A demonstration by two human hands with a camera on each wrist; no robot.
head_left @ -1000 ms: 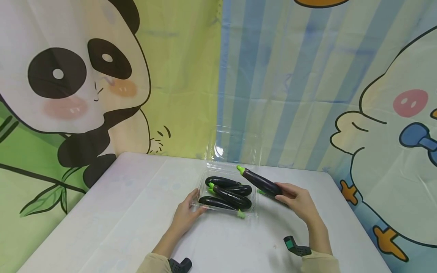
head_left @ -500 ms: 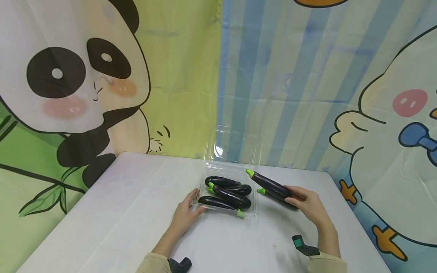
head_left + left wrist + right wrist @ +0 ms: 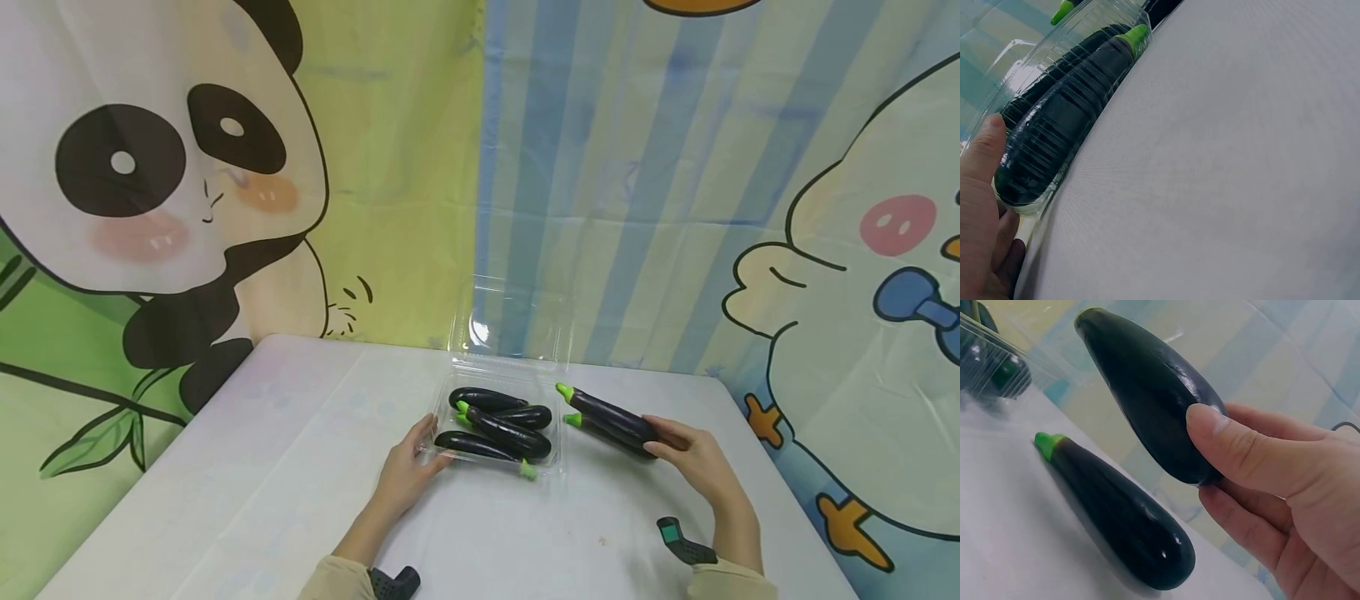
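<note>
The right hand (image 3: 693, 457) grips a dark eggplant (image 3: 606, 408) by its blunt end, raised above a second eggplant (image 3: 603, 428) lying on the white desk (image 3: 285, 467). The left hand (image 3: 408, 467) rests with relaxed fingers against the clear plastic clamshell box (image 3: 442, 417), which holds four more eggplants.

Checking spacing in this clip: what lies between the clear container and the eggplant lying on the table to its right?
Only bare white table separates the clear container from the lying eggplant, seen in the head view.

Dark glossy eggplant (image 3: 609, 409), green-capped, tilted above the table.
</note>
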